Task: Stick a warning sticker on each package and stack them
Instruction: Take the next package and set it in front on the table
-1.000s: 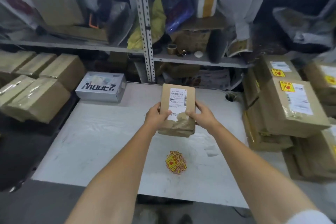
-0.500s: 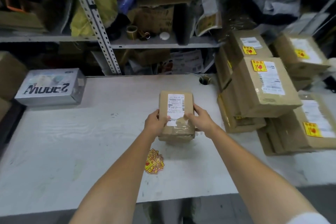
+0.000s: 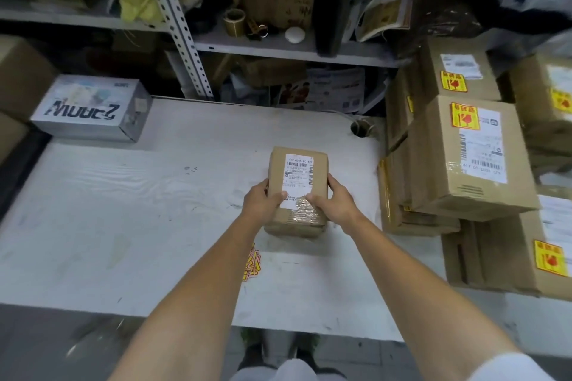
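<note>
Fingers (image 3: 335, 184) of both hands curl round one small package (image 3: 320, 175), thumbs on top.

I record the left hand (image 3: 263, 204) gripping the package's left side and the right hand (image 3: 339, 206) its right side, each thumb pressed on the near end of the top face. The package is brown cardboard, its near end wrapped in clear tape, with a white barcode label (image 3: 298, 168) on top. It appears set down mid-table, dead ahead at 12 o'clock. From it, a loose pile of yellow-and-red warning stickers (image 3: 253, 261) lies at 7 o'clock on the scuffed white table (image 3: 123, 210). Stacked packages (image 3: 439, 164) with such stickers stand at 3 o'clock, and a grey printed box (image 3: 93, 108) at 10 o'clock. A cluttered metal shelf (image 3: 278, 46) fills 12 o'clock.
</note>
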